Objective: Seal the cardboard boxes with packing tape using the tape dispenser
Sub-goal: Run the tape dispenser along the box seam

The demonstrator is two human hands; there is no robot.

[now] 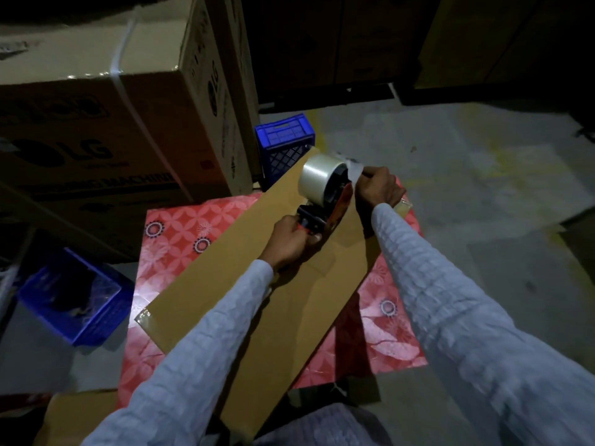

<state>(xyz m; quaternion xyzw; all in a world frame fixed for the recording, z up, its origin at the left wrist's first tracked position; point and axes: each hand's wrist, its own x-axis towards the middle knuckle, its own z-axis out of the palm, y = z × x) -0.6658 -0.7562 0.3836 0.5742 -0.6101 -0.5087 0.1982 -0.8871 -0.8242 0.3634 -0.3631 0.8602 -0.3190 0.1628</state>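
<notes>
- Left hand grips the red-and-black tape dispenser by its handle, above the long brown cardboard box.
- Right hand pinches the clear tape end beside the roll.

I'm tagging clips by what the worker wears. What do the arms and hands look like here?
Both arms wear long, loose sleeves of pale bluish-white fabric with a crinkled, puckered texture, reaching the wrists: left sleeve, right sleeve. The left hand and right hand are bare: no gloves. No rings or watch are visible in this dim light.
</notes>
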